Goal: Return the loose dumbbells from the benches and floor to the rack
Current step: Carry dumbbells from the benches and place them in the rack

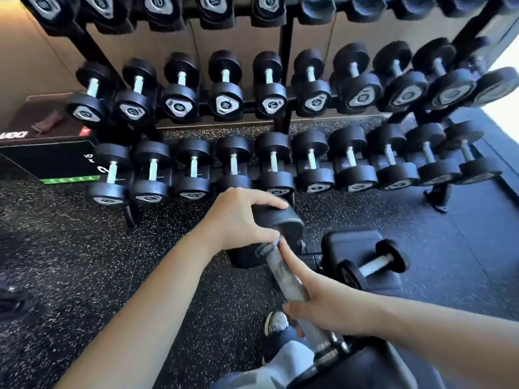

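I have both hands on the big dumbbell [283,272]: left hand [238,217] cupping its far head, right hand [323,304] wrapped on the handle (rack [283,124] just ahead); next I lift it into a slot

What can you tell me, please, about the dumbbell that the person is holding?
The held dumbbell is large, with thick black rubbery round heads and a knurled metal handle with collars. It points away from the person, far head toward the rack, above the speckled floor. The left hand grips the far head from the top; the right hand wraps the handle, its forefinger stretched along it. The near head is cut off below.
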The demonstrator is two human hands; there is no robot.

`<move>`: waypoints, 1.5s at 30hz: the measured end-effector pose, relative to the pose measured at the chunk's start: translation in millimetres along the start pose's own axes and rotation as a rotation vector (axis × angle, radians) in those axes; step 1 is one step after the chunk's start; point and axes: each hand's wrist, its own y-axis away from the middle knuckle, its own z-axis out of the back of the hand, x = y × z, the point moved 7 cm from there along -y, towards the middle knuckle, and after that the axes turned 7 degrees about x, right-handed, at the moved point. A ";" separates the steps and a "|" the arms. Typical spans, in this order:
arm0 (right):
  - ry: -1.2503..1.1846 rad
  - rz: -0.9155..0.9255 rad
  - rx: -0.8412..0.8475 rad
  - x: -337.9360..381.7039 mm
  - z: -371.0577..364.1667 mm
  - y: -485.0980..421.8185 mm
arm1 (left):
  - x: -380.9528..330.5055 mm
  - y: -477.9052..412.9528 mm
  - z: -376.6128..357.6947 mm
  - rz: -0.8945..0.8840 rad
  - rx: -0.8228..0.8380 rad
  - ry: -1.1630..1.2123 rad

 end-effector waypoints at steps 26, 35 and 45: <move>-0.053 -0.095 -0.110 74.4 229.8 -196.0 | 112.0 -263.4 146.4 -0.139 0.025 0.074; -0.148 -0.189 -0.272 102.7 289.5 -236.0 | 122.0 -350.6 183.5 -0.280 0.182 0.080; -0.182 -0.274 -0.334 82.8 350.8 -246.5 | 112.1 -431.4 170.8 -0.356 0.286 0.101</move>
